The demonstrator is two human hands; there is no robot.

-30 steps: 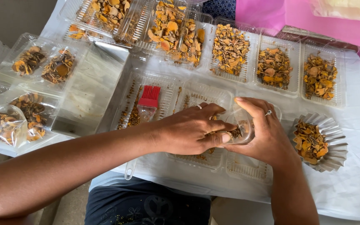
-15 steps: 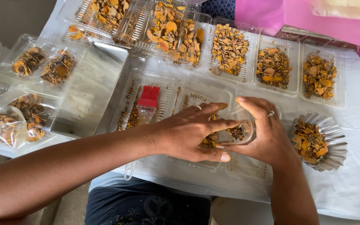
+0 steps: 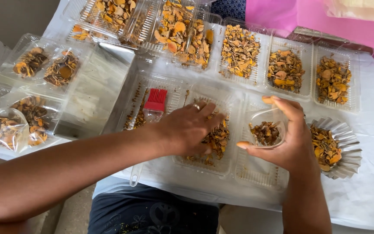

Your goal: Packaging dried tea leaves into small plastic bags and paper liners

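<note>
Small clear cup point(image 3: 267, 130): held in right hand point(image 3: 286, 143), thumb and fingers curled round its wall, tipped slightly toward the wearer. Roughly half full of dried orange-brown chips.

Left hand point(image 3: 187, 128): lies palm down, fingers spread and loosely bent, over a clear plastic tray point(image 3: 208, 145) just left of the cup. Fingertips rest in the chips there; whether any pieces are pinched under them cannot be told, the fingers hide it. A ring shows on one finger.

State of the work, judged from layout: the tray under the left hand keeps a fair heap, so that tray is not emptied. The tray below the cup point(image 3: 256, 167) holds only crumbs. A fluted foil dish point(image 3: 338, 143), just right of the right hand, already carries a load of chips.

Around: a brush with red bristles point(image 3: 154, 102) lies in the tray to the left. A back row of filled trays point(image 3: 286, 71) runs along the far edge. All stand on a white-covered surface point(image 3: 369, 190). Bagged chips point(image 3: 1, 130) at far left.
</note>
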